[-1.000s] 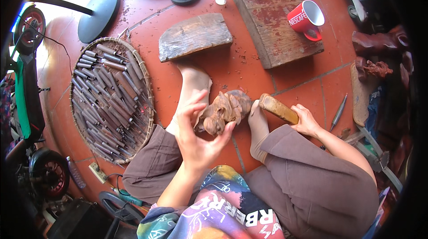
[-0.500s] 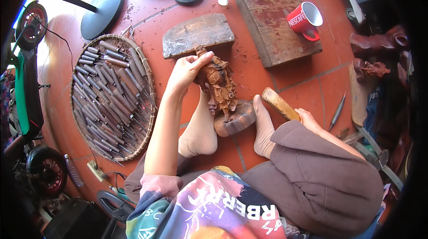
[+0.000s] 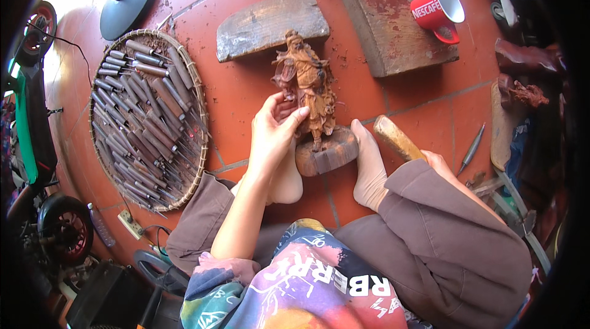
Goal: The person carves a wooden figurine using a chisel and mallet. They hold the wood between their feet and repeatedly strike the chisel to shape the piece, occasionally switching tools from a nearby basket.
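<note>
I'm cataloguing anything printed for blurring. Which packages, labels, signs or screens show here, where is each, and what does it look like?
Red mug: top right, on the edge of a wooden board; round, white inside, white lettering on its side.
Shirt print: bottom centre, on the person's own multicoloured shirt; large white letters.
No packages, signs or screens show.

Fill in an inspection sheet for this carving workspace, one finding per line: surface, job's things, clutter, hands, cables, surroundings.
Surface: red tiled floor, wood chips scattered.
Job's things: carved wooden figure upright on its round base, between the person's feet; wooden mallet.
Clutter: round woven tray of chisels; two wooden slabs; red mug; lone chisel.
Hands: left hand grips the figure; right hand holds the mallet, mostly hidden by the knee.
Cables: thin cable at left; power strip.
Surroundings: wheeled vehicle at left; dark carvings at right.
</note>
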`<state>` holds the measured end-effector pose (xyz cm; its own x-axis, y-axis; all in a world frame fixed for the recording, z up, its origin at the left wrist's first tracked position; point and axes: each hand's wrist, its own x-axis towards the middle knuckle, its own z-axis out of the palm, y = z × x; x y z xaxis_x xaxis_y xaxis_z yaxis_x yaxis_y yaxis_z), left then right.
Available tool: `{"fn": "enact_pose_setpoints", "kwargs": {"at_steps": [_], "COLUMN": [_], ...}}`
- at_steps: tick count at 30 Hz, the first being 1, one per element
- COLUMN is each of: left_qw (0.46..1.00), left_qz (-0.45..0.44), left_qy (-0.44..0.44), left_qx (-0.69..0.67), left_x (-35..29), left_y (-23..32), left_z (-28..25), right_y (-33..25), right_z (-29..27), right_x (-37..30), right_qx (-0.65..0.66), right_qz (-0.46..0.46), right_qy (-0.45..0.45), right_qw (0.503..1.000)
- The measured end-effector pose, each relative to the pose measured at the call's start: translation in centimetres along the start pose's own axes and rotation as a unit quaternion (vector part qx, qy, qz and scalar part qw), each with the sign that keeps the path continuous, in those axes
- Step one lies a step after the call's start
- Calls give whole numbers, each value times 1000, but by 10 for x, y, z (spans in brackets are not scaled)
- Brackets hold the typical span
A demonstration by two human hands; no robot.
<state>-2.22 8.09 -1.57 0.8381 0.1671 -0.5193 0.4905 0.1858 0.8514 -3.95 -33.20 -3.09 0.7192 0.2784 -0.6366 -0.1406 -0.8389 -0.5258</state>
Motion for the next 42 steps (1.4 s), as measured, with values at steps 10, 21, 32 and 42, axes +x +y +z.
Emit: {"fn": "enact_pose_setpoints", "kwargs": {"at_steps": [10,21,32,42], "left_qw": [985,993,978,824], "left_qz": [15,75,94,445], "left_qy": [1,-34,49,28], "left_qx": [169,86,177,350], "left_x": [21,30,12,13], "left_y": [-3,-14,-4,1], "left_z": [-6,-12,0,13], "right_y": [-78,-206,-220,-225], "right_z": [-58,-124,-99,-85], "right_x": [-12,-39,-40,-33], "right_qx": [1,-292,-284,-332], "right_qz": [-62,-219,-214,-178], "right_qy": [-7,-85,-216,-262], "right_qw": [998,927,909,889]}}
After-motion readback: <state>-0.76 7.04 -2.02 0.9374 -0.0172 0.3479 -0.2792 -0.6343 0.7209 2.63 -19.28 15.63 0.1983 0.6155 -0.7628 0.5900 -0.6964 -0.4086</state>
